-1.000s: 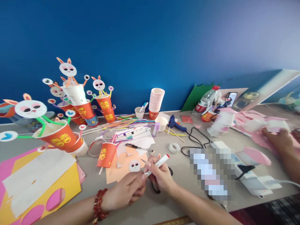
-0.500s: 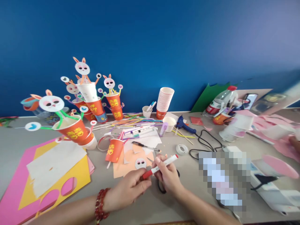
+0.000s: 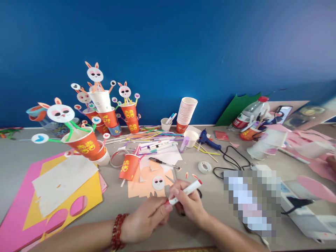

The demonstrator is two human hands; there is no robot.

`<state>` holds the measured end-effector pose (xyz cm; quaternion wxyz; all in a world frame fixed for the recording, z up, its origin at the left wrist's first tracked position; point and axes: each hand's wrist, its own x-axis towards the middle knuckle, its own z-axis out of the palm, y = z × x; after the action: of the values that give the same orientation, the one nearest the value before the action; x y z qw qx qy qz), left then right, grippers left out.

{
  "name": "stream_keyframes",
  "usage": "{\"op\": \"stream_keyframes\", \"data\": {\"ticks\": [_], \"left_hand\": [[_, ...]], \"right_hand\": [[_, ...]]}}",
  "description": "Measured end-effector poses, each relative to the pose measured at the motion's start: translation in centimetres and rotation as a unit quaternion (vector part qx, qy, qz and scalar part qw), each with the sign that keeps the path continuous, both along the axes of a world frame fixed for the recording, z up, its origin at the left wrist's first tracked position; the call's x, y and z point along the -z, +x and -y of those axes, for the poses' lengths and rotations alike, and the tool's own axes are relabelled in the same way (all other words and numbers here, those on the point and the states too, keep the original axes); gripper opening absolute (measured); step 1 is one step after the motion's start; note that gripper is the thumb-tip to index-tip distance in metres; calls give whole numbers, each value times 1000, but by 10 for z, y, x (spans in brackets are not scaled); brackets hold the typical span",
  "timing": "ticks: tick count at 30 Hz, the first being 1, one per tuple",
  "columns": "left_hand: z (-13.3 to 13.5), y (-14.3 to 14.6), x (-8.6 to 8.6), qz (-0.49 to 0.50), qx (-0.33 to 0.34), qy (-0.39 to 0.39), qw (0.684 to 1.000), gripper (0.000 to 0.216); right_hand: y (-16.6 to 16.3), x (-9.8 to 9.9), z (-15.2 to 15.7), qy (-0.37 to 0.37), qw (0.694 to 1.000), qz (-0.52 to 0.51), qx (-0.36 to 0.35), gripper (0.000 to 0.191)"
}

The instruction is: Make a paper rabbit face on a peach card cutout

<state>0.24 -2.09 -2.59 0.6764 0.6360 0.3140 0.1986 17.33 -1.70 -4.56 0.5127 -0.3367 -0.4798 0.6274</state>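
A white marker with red ends point(image 3: 191, 188) is held between my two hands above the front of the table. My right hand point(image 3: 189, 203) is closed around its white barrel. My left hand point(image 3: 147, 215), with a red bead bracelet at the wrist, pinches the red cap end; whether the cap is loose cannot be seen. Just behind the hands, a small white paper rabbit face point(image 3: 158, 182) lies on cut peach paper point(image 3: 133, 190). Scissors point(image 3: 169, 179) lie mostly hidden under my right hand. Small peach-and-red paper ears point(image 3: 187, 175) sit beyond it.
Rabbit figures in red paper cups point(image 3: 85, 145) stand at left, above pink and yellow sheets point(image 3: 90, 196). Behind are a cup stack point(image 3: 186, 112), a blue glue gun point(image 3: 208, 140) with its cord, and a tape roll point(image 3: 204, 167). A power strip point(image 3: 294, 206) and another person's hand point(image 3: 332, 162) are at right.
My left fingers have closed further over the marker's red cap end, so less red shows. Both hands sit slightly lower, uncovering the small paper ears. The view has shifted a little.
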Motion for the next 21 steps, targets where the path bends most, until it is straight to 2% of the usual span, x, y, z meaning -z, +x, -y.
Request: {"op": "stream_keyframes", "data": {"ticks": [2,4,8,14,18,20,21], "left_hand": [[9,2,-1,86,19,-161,983,45],[14,5,-6,145,36,-269,952,46],[19,10,-16,197,45,-361,910,52],[24,15,-21,214,41,-381,899,55],[16,12,-24,178,104,-375,904,56],[9,8,-24,98,118,-284,946,51],[5,6,-24,38,96,-186,977,47]], "right_hand": [[2,-1,4,39,999,-12,-17,36],[3,-2,6,53,998,-28,-17,35],[2,-2,9,54,997,-49,-10,35],[3,-1,14,49,996,-73,-15,33],[4,-6,16,72,996,-43,-11,38],[2,-8,14,58,998,-26,18,40],[1,-8,12,39,998,-20,40,41]]}}
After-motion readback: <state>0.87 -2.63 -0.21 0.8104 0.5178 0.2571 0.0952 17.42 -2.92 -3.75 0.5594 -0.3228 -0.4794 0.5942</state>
